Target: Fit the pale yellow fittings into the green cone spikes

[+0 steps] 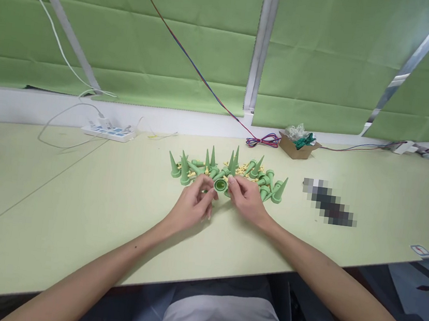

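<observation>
A green plastic spike (pixel 220 184) sits between my hands, its round hollow end turned toward me. My left hand (pixel 196 200) has its fingers curled, with the thumb and fingertips closed at the spike's left side. On the other side, my right hand (pixel 245 195) is pinched at thumb and forefinger beside the rim; what lies between those fingertips is too small to make out. Just beyond both hands is a cluster of similar green spikes (pixel 184 170), some standing point up and others lying down. Small yellow pieces (pixel 242 171) are scattered among them.
A small cardboard box (pixel 298 149) with clear plastic and green material stands at the back, by a coiled red-blue cable (pixel 263 140). A white power strip (pixel 110 132) lies at the back left. A blurred dark object (pixel 328 203) rests on the table (pixel 73 226) at right.
</observation>
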A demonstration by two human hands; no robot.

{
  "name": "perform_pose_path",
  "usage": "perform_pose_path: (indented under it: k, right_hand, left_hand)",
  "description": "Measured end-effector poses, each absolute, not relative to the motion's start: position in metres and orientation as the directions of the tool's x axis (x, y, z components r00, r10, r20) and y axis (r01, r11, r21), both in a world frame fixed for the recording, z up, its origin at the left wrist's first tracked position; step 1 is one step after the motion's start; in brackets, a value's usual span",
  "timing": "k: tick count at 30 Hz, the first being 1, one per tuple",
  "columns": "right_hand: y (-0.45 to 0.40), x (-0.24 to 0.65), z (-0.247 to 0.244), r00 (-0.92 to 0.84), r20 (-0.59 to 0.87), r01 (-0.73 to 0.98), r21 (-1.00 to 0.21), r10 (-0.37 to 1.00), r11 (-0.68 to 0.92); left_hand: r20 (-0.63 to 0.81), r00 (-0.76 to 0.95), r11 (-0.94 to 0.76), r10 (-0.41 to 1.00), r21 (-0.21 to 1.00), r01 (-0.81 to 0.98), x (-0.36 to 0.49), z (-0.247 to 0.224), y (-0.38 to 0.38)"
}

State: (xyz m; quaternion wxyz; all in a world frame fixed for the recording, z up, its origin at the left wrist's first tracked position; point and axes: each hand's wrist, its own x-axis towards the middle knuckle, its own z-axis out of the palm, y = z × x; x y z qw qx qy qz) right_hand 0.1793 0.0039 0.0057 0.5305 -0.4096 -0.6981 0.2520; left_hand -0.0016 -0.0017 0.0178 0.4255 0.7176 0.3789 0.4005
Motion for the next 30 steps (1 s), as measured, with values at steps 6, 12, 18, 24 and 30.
perform_pose_path:
  k: [6, 12, 18, 24, 30]
  right_hand:
    - [0.003, 0.180, 0.006, -0.141, 0.568, 0.291, -0.760, 0.811, 0.582]
    - [0.001, 0.180, 0.005, -0.226, 0.555, 0.305, -0.740, 0.801, 0.599]
    - [0.003, 0.180, 0.001, -0.243, 0.553, 0.329, -0.726, 0.797, 0.604]
    - [0.003, 0.180, 0.001, -0.244, 0.518, 0.359, -0.737, 0.820, 0.573]
    - [0.005, 0.179, 0.002, -0.212, 0.510, 0.376, -0.745, 0.834, 0.551]
  left_hand:
    - [0.108, 0.467, -0.163, 0.878, 0.984, 0.077, -0.001, 0.023, 0.001]
    - [0.025, 0.522, -0.017, 0.853, 1.000, -0.020, -0.002, 0.019, 0.005]
    - [0.097, 0.519, -0.129, 0.849, 0.991, 0.027, -0.003, 0.026, 0.000]
    - [0.240, 0.474, -0.397, 0.847, 0.879, 0.265, -0.004, 0.023, -0.004]
    - [0.360, 0.433, -0.520, 0.827, 0.782, 0.344, -0.004, 0.015, -0.001]
